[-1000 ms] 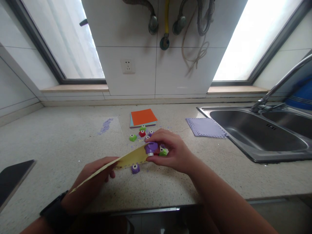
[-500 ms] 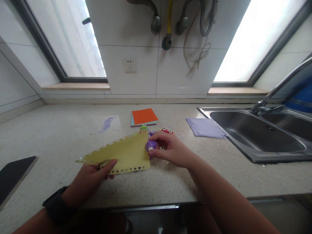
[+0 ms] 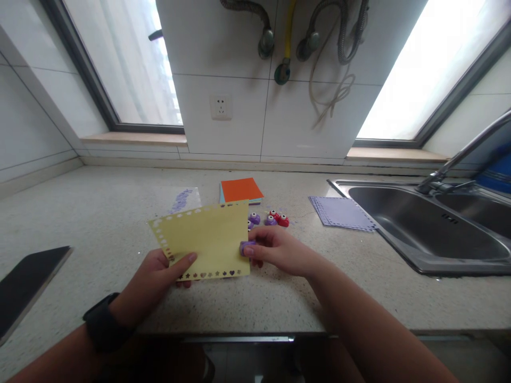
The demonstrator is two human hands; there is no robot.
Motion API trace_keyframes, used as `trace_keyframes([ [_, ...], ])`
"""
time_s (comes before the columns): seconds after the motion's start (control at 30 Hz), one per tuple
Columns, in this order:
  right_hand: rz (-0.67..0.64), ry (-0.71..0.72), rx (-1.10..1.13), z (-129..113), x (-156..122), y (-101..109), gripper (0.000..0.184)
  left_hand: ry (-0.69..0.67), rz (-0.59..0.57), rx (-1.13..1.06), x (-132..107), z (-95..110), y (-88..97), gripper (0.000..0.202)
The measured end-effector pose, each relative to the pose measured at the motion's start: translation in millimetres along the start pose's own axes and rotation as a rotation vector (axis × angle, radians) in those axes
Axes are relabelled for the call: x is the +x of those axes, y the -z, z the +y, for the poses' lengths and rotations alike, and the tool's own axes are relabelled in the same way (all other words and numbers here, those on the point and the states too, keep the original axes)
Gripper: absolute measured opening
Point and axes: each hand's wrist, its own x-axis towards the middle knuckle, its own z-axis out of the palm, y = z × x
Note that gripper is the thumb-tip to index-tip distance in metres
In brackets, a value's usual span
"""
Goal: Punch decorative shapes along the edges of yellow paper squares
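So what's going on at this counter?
A person's left hand holds a yellow paper sheet with punched borders above the speckled stone counter. The right hand pinches a small purple craft punch against the sheet's right edge. More small punches and an orange paper pad lie behind.

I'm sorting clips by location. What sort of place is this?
Most likely a home kitchen: a steel sink with a faucet set in a speckled countertop, and hoses hanging on the tiled wall.

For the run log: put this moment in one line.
left hand: yellow sheet | right hand: purple punch on sheet edge | behind: orange pad
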Motion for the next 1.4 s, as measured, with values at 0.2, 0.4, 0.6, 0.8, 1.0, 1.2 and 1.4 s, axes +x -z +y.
trace_keyframes([
  [0.2,-0.041,-0.033,0.014,-1.6,0.1,-0.5,0.033,0.000,0.057,-0.086,-0.4,8.6,-0.8,0.029],
  [0.4,-0.062,-0.049,0.110,2.0,2.2,-1.7,0.029,-0.053,0.067,-0.030,-0.8,14.3,3.4,0.030],
  [0.6,-0.053,-0.036,0.265,6.3,6.2,-4.2,0.025,-0.083,0.057,-0.148,-1.4,19.4,3.5,0.029],
  [0.8,0.053,-0.007,0.409,7.6,8.4,-4.3,0.028,-0.172,-0.023,-0.459,-3.4,10.9,-3.1,0.053],
  [1.0,0.101,0.029,0.433,7.9,10.9,-11.5,0.029,-0.182,-0.313,-0.188,-6.2,-2.5,-26.9,0.063],
  [1.2,0.061,0.056,0.388,6.5,14.0,-16.4,0.030,-0.050,-0.073,0.104,-1.9,20.1,-52.6,0.058],
  [1.4,0.116,0.028,0.367,13.1,12.4,-10.6,0.032,-0.098,-0.041,0.178,12.2,29.5,-58.6,0.057],
])
